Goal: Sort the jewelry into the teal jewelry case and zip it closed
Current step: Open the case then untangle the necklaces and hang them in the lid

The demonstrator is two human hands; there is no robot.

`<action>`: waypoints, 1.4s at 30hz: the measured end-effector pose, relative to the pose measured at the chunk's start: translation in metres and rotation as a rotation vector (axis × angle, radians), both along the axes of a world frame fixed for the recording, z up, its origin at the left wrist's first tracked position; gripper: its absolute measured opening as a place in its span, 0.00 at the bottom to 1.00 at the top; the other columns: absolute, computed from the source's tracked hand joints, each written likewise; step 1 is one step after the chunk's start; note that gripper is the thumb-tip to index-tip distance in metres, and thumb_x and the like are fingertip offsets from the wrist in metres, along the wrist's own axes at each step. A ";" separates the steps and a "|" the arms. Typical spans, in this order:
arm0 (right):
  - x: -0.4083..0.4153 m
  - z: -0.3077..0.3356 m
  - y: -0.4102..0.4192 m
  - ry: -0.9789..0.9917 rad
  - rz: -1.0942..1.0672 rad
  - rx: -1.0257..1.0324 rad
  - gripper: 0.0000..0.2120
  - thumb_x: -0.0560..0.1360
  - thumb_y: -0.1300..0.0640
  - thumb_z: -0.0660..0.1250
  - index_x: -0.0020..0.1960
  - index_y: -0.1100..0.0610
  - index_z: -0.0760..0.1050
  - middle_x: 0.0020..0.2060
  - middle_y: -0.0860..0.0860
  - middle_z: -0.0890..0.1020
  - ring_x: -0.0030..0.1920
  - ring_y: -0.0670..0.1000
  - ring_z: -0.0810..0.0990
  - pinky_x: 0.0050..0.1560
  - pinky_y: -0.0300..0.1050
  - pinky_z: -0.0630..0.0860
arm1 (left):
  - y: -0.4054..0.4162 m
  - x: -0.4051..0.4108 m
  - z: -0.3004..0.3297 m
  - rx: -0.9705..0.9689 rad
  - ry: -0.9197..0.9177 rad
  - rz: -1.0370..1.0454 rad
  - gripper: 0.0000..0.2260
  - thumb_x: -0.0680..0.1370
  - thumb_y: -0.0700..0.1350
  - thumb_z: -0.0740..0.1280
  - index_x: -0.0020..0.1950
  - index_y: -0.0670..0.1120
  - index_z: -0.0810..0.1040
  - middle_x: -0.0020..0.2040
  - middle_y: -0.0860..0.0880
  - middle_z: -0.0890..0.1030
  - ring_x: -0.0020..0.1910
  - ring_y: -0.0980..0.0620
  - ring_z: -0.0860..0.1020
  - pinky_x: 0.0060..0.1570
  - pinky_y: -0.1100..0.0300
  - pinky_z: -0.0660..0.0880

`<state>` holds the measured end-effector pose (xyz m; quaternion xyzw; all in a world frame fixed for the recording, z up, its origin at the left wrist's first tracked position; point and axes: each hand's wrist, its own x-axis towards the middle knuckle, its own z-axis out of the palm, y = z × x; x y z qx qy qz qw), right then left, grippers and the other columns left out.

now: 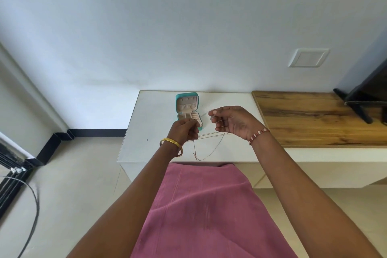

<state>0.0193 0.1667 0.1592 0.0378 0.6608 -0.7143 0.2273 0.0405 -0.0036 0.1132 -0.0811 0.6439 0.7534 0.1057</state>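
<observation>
I see the left hand (pixel 185 130) curled, pinching thin necklace chains (pixel 206 144) that dangle over the white table (pixel 150 132). Behind it the teal jewelry case (pixel 187 109) lies open. The right hand (pixel 232 122) pinches the chains' other end.

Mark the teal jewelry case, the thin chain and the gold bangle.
teal jewelry case (pixel 187 102): head view, open lid's lining.
thin chain (pixel 209 151): head view, hanging loop.
gold bangle (pixel 170 141): head view, band on left wrist.
</observation>
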 end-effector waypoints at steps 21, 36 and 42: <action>0.003 0.008 -0.005 0.125 0.021 0.069 0.08 0.76 0.59 0.64 0.41 0.61 0.79 0.27 0.52 0.78 0.29 0.50 0.75 0.34 0.41 0.78 | 0.004 0.001 0.001 -0.309 0.030 -0.032 0.09 0.78 0.38 0.59 0.43 0.42 0.79 0.32 0.47 0.75 0.21 0.61 0.71 0.30 0.67 0.70; 0.004 0.016 -0.033 0.122 -0.214 -0.177 0.04 0.75 0.68 0.64 0.41 0.64 0.74 0.40 0.59 0.80 0.41 0.57 0.80 0.47 0.47 0.81 | 0.021 0.003 0.004 -0.562 0.237 -0.146 0.15 0.77 0.35 0.55 0.53 0.42 0.80 0.32 0.51 0.74 0.30 0.57 0.69 0.32 0.68 0.68; 0.005 0.017 -0.039 0.148 -0.242 -0.145 0.05 0.74 0.69 0.64 0.40 0.63 0.73 0.40 0.58 0.79 0.41 0.56 0.80 0.47 0.46 0.80 | 0.024 0.006 0.010 -0.568 0.289 -0.163 0.12 0.77 0.39 0.58 0.51 0.42 0.82 0.37 0.50 0.77 0.33 0.60 0.71 0.35 0.68 0.67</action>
